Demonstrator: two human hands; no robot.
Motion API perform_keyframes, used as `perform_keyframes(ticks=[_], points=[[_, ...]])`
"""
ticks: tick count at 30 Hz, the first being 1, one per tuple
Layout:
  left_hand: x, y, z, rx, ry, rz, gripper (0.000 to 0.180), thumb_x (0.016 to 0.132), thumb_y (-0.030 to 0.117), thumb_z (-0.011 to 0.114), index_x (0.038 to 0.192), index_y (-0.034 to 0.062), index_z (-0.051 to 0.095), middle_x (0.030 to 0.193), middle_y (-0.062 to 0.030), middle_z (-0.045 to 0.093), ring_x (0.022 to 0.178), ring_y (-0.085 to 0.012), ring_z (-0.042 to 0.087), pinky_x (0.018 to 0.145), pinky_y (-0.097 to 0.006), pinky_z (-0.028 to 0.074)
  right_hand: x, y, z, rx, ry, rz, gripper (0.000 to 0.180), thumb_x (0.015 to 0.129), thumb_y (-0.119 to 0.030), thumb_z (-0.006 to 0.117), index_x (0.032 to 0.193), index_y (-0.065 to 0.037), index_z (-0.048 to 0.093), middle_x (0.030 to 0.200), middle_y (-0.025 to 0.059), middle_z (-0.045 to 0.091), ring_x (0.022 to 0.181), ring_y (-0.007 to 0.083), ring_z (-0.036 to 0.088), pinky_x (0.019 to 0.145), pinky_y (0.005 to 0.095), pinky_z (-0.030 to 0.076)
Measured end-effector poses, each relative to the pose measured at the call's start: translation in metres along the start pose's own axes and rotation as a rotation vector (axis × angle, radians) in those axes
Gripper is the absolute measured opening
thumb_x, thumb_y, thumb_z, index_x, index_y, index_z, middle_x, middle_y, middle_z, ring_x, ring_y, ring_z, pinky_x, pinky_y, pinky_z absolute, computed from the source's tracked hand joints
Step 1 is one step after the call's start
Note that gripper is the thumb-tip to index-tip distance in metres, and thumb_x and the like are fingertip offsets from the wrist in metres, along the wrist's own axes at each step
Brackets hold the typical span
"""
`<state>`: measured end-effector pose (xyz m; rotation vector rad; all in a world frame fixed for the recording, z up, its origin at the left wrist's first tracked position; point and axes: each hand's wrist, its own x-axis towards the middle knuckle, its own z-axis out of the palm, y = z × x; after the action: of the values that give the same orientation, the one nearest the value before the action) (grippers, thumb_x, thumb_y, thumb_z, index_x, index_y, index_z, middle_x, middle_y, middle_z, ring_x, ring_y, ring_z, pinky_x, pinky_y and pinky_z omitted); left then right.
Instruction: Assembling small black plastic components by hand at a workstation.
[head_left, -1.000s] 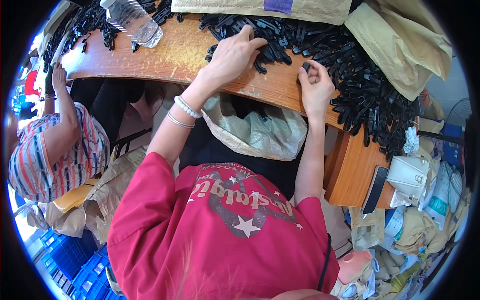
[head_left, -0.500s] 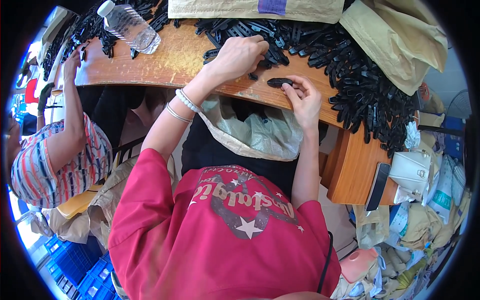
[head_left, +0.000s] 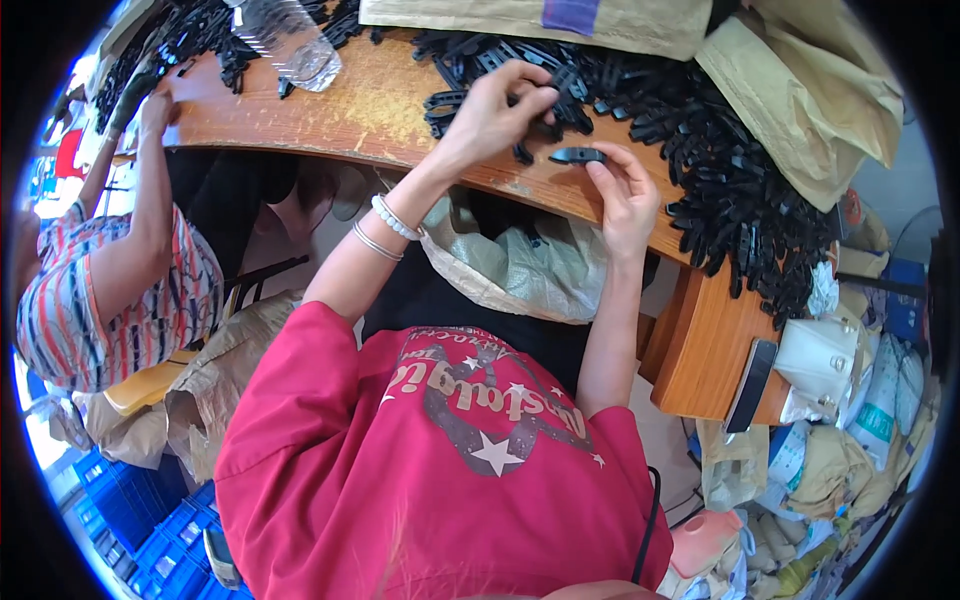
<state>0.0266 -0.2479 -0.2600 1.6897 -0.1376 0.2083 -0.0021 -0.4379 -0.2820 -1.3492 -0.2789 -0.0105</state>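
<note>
The left hand (head_left: 495, 110) curls over a small black part at the near edge of the pile (head_left: 720, 170), fingers bunched tight around it, while the right hand (head_left: 625, 195) pinches a flat black clip (head_left: 577, 155) between thumb and fingertips, held just above the table (head_left: 340, 110) and just right of the left hand.

Taking the table as the landmark and going left to right: at its far left end a co-worker's hand (head_left: 155, 110) rests on the edge, the arm coming up from a striped shirt. Toward the back left lies a clear plastic bottle (head_left: 290, 40) on its side. Below the table's front edge, under the hands, hangs an open pale bag (head_left: 520, 275). On the right half the pile spreads thick to the table's right end.

The clip is slim and smooth — held only by fingertips near the edge, so a slip would likely drop it past the edge, into the bag or onto the floor. The pile also crowds the right rim; a nudge from a wrist could send loose pieces over.

The parts look like hard, matte black plastic, elongated and interlocking in a tangle. The table is worn orange-brown wood, scuffed pale in the middle. The bag is thin and crinkled, glossy in its folds.
</note>
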Motion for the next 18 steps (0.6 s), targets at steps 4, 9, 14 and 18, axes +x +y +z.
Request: perform_keyframes(ticks=[4,9,14,18], points=[[-0.014,0.006,0.005,-0.019,-0.198,0.108,0.049,0.082,0.011,0.070,0.120,0.0005,0.041,0.064,-0.0042,0.057,0.055,-0.0097,0.056,0.050,-0.025,0.044,0.000,-0.014,0.003,0.065,-0.053,-0.035,0.018,0.083,0.007,0.058,0.101,0.007,0.060,0.104,0.0104,0.060,0.097,0.0167,0.059,0.088,0.0277,0.046],[-0.027,0.035,-0.003,-0.043,-0.289,-0.189,0.031,0.089,0.019,0.062,0.112,-0.0019,0.063,0.065,-0.0046,0.062,0.057,-0.0080,0.055,0.053,-0.023,0.044,-0.004,-0.032,-0.001,-0.122,-0.132,-0.040,0.017,0.082,0.007,0.060,0.099,0.005,0.061,0.102,0.0090,0.060,0.092,0.0151,0.060,0.085,0.0258,0.047],[-0.034,0.043,0.002,0.077,-0.254,-0.150,0.031,0.092,0.022,0.060,0.113,0.0001,0.064,0.057,0.0005,0.053,0.044,-0.0034,0.045,0.040,-0.021,0.034,-0.012,-0.039,0.016,-0.265,-0.033,-0.147,0.017,0.082,0.007,0.062,0.098,0.004,0.062,0.100,0.0067,0.059,0.090,0.0121,0.060,0.079,0.0226,0.049],[-0.046,0.043,0.005,0.220,-0.306,0.080,0.044,0.079,0.019,0.073,0.115,-0.0026,0.059,0.075,-0.0108,0.064,0.053,-0.0122,0.056,0.048,-0.026,0.044,-0.023,-0.034,0.018,-0.263,0.074,-0.144,0.018,0.082,0.006,0.063,0.100,0.003,0.062,0.099,0.0070,0.060,0.088,0.0115,0.061,0.077,0.0224,0.049]])
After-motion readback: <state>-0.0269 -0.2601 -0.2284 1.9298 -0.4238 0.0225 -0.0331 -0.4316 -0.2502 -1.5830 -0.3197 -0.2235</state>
